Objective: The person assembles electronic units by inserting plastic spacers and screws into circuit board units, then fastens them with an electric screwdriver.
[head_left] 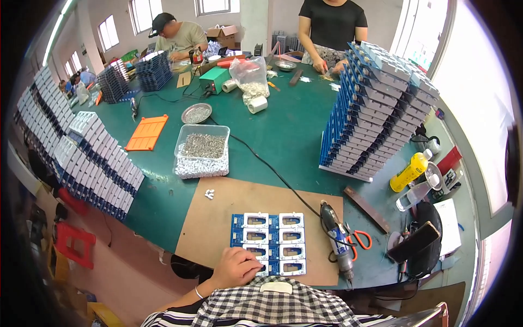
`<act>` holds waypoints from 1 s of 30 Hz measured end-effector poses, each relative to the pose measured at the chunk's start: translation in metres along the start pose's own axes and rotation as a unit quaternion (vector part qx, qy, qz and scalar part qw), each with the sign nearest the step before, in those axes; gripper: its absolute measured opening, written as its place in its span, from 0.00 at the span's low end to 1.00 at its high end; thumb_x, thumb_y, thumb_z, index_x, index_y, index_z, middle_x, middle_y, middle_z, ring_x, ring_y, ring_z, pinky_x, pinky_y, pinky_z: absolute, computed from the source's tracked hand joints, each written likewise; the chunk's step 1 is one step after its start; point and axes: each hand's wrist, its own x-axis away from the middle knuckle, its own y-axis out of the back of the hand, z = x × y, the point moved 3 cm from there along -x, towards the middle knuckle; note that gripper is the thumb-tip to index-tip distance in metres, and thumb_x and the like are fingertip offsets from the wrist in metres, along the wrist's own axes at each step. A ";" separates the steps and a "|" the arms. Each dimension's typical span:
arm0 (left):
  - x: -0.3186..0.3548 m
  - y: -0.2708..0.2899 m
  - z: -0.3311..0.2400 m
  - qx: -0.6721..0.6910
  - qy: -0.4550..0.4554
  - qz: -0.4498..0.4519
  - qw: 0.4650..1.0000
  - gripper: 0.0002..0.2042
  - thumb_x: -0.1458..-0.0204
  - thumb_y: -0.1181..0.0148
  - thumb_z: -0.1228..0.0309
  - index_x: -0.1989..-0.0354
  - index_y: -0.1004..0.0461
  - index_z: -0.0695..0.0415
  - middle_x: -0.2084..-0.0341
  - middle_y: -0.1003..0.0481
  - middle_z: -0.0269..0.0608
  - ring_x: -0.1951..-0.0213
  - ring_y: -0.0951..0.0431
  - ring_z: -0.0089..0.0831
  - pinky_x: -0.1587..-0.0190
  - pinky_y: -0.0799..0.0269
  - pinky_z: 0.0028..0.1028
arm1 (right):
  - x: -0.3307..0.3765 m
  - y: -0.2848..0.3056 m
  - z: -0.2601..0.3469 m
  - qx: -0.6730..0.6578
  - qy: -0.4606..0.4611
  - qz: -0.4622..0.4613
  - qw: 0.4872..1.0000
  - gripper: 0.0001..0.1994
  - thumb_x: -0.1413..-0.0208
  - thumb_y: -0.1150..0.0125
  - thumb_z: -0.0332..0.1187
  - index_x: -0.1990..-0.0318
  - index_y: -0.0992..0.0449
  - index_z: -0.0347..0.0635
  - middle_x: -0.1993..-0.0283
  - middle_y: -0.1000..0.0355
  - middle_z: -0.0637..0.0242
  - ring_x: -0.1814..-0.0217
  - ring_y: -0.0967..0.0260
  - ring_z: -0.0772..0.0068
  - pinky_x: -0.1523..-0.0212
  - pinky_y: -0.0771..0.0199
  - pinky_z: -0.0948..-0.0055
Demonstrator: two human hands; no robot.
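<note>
My left hand [237,268] reaches in from the lower left, its fingers bent and close together. The fingertips rest at the near left corner of a blue circuit board panel [272,243]. White plastic frames [292,235] sit on the panel in two columns, each with an oblong opening. Whatever the fingers pinch there is hidden. My right hand is out of sight. The panel lies on a brown board [210,234]. To its right rests an electric screwdriver [336,237] with a black cable, beside orange-handled scissors [360,242].
A clear tub [202,152] of screws and white pieces stands beyond the board, near a metal dish [196,113]. Tall stacks of panels rise at right [370,114] and left [101,163]. Bottles [409,171] stand at right. Two people work across the green table [267,141].
</note>
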 end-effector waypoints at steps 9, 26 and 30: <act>0.006 -0.007 0.012 0.032 -0.027 0.006 0.999 0.07 0.58 0.31 0.68 0.69 0.21 0.44 0.69 0.27 0.22 0.61 0.28 0.26 0.62 0.38 0.28 | 0.003 0.014 0.018 0.007 -0.010 0.029 1.000 0.16 0.42 0.52 0.38 0.53 0.25 0.38 0.63 0.27 0.45 0.58 0.29 0.48 0.57 0.30 0.58; 0.159 0.079 0.071 0.011 0.348 -0.242 0.905 0.15 0.54 0.42 0.78 0.55 0.30 0.59 0.54 0.33 0.50 0.50 0.33 0.48 0.47 0.37 0.41 | -0.034 0.044 0.047 0.010 -0.005 0.082 0.997 0.17 0.42 0.52 0.39 0.52 0.25 0.38 0.61 0.27 0.45 0.57 0.29 0.49 0.56 0.30 0.58; 0.153 0.080 0.060 -0.135 0.309 -0.169 0.926 0.18 0.54 0.44 0.78 0.51 0.32 0.60 0.50 0.36 0.53 0.49 0.35 0.50 0.44 0.38 0.43 | -0.074 0.040 0.062 0.012 0.038 0.106 0.994 0.17 0.42 0.52 0.39 0.52 0.25 0.38 0.61 0.27 0.45 0.57 0.29 0.49 0.56 0.30 0.59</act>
